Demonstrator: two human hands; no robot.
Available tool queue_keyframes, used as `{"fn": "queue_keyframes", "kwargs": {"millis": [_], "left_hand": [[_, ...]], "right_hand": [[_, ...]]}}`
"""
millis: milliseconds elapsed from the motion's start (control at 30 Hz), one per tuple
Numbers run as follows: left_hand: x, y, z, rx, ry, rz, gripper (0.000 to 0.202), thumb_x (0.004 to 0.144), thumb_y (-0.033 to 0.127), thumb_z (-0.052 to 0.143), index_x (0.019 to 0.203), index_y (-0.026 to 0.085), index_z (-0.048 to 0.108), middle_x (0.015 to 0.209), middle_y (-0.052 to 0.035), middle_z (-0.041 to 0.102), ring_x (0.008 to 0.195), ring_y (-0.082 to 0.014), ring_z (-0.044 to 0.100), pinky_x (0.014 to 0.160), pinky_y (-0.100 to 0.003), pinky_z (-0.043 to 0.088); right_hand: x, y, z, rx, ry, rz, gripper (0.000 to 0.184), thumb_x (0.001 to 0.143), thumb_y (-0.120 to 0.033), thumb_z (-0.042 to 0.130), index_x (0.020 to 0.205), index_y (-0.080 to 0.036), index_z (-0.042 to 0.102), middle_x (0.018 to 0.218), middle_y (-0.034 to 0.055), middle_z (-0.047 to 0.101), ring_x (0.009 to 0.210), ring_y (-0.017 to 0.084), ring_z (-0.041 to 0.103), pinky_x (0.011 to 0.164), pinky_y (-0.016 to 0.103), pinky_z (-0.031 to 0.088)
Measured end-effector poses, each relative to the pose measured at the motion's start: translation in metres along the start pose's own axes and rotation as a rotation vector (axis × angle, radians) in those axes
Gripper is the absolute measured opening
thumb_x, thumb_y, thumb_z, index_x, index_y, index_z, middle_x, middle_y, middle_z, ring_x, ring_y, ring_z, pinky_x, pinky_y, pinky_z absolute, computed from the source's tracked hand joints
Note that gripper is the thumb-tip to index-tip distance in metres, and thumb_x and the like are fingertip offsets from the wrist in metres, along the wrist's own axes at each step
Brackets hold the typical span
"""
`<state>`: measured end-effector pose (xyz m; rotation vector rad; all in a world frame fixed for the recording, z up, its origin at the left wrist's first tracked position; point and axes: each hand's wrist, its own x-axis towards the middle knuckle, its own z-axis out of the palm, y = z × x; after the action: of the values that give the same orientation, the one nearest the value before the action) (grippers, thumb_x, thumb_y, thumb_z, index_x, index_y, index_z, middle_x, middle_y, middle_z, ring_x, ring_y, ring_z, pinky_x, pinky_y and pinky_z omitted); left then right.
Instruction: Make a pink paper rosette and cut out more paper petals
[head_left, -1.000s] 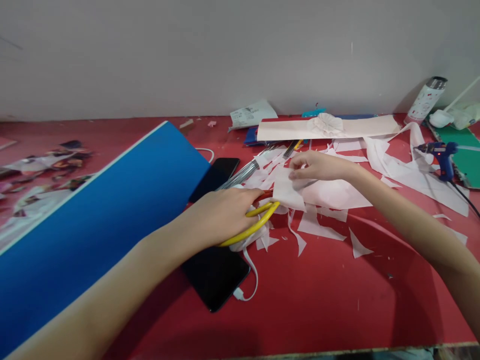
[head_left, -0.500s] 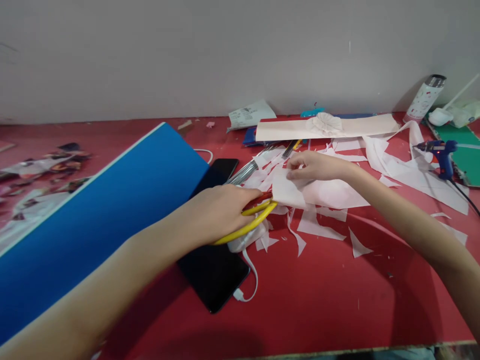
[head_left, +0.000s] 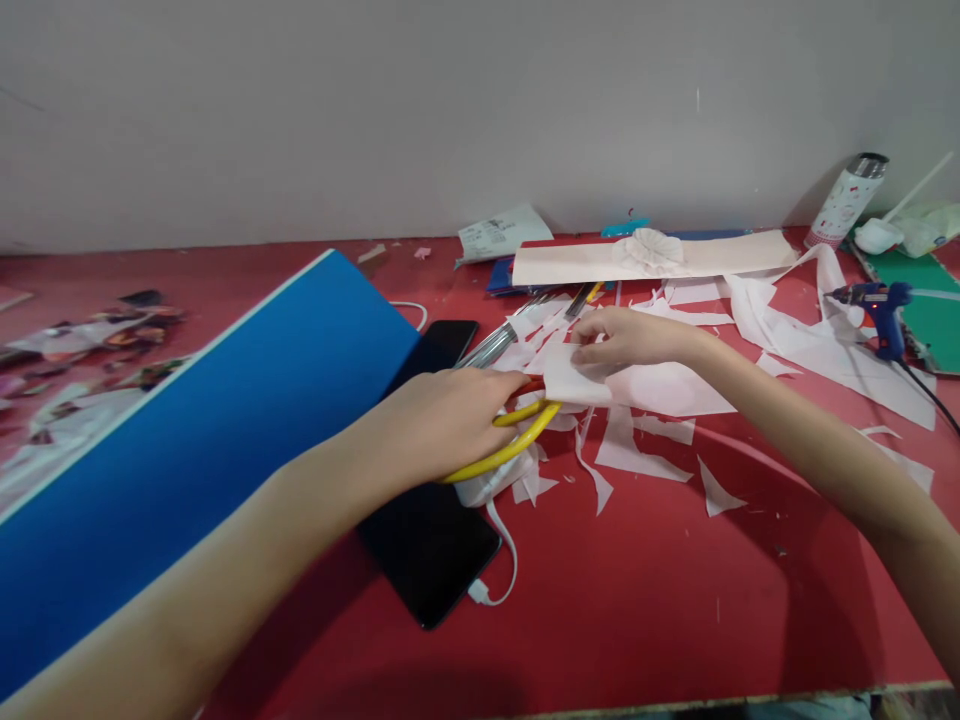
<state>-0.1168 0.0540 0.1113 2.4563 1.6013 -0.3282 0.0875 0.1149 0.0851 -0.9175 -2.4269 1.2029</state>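
My left hand (head_left: 442, 420) is closed around scissors (head_left: 517, 448) with yellow and red handles. Their blades cannot be seen; the front of the handles meets the edge of a pale paper piece (head_left: 571, 376). My right hand (head_left: 619, 337) pinches that piece between thumb and fingers from the right. Under and around both hands lie pale paper scraps (head_left: 637, 448) and strips. Thin silvery rods (head_left: 491, 345) lie just beyond my left hand. Below my left wrist is a black phone-like device (head_left: 429, 570) with a white cable (head_left: 510, 560) by it.
A blue board (head_left: 247, 400) slants along the left. A pale strip with a pleated paper rosette (head_left: 649, 250) lies at the back. On the right are a blue glue gun (head_left: 877, 310), a patterned bottle (head_left: 847, 200) and a green board (head_left: 930, 300). A grey wall rises behind the red table (head_left: 615, 610).
My left hand and the scissors have shifted slightly right and up. The paper piece has tilted a little, its lower edge rising, while my right hand has barely moved.
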Motion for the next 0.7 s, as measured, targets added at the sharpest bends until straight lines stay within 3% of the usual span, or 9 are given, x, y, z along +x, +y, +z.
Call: {"fn": "queue_keyframes", "kwargs": {"millis": [133,533,700], "left_hand": [[0.001,0.004,-0.004,0.121,-0.08,-0.002,0.048,0.082,0.041,0.038,0.116,0.018,0.062,0.108,-0.0186,0.068,0.096,-0.0387,0.063,0.07,-0.045,0.046],[0.0,0.019,-0.013,0.225,-0.135,-0.025,0.031,0.086,0.038,0.039,0.088,0.017,0.061,0.089,-0.0119,0.068,0.081,-0.027,0.064,0.058,-0.03,0.039],[0.0,0.015,-0.013,0.25,-0.119,-0.017,0.032,0.088,0.038,0.037,0.086,0.016,0.061,0.082,-0.0118,0.067,0.072,-0.0239,0.062,0.052,-0.028,0.031]], "right_hand": [[0.002,0.001,0.001,-0.037,0.012,-0.015,0.021,0.085,-0.019,0.049,0.065,-0.018,0.043,0.07,-0.0011,0.039,0.061,0.011,0.034,0.056,0.027,0.026],[0.007,0.001,0.003,-0.08,0.013,-0.044,0.018,0.086,-0.021,0.049,0.068,-0.017,0.048,0.073,0.0003,0.045,0.067,0.011,0.039,0.059,0.026,0.029],[-0.005,0.003,-0.001,-0.024,0.11,-0.007,0.016,0.089,-0.031,0.047,0.085,-0.017,0.055,0.088,0.004,0.056,0.077,0.013,0.048,0.067,0.027,0.036]]}}
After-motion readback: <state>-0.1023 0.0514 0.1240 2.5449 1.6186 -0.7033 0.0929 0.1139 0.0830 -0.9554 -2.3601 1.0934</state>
